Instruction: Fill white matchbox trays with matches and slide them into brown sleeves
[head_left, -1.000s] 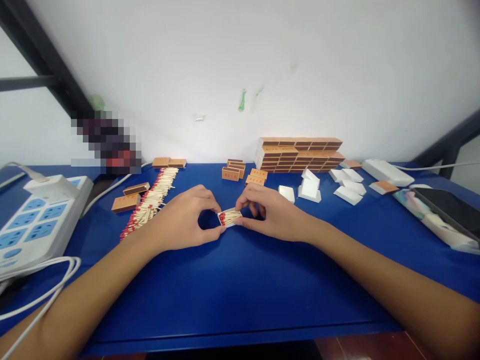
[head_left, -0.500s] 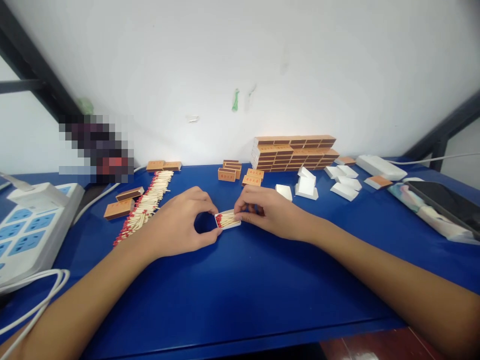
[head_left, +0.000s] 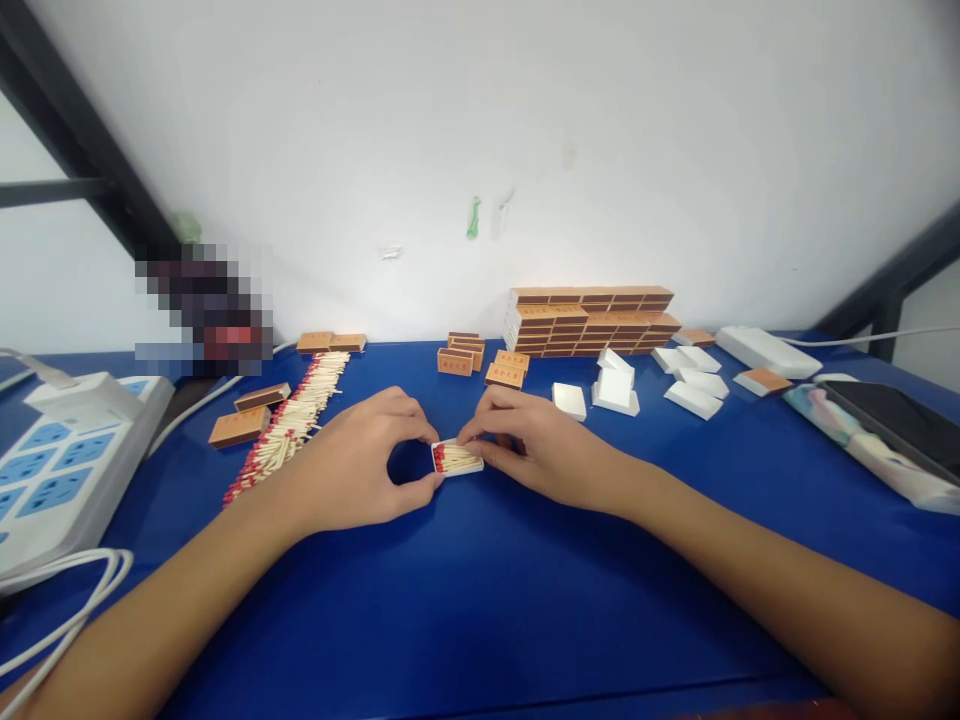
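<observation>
Right hand reaches farther inward over the matches than a second ago, thumb and forefinger nearly together; whether they pinch a matchstick cannot be told. Left hand, curved half open, grips one end of the white tray between them. Light, even fingertip pressure should best keep the matches flat and aligned.

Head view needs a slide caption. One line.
Left hand grips a white tray of red-tipped matches, right hand over them.
</observation>
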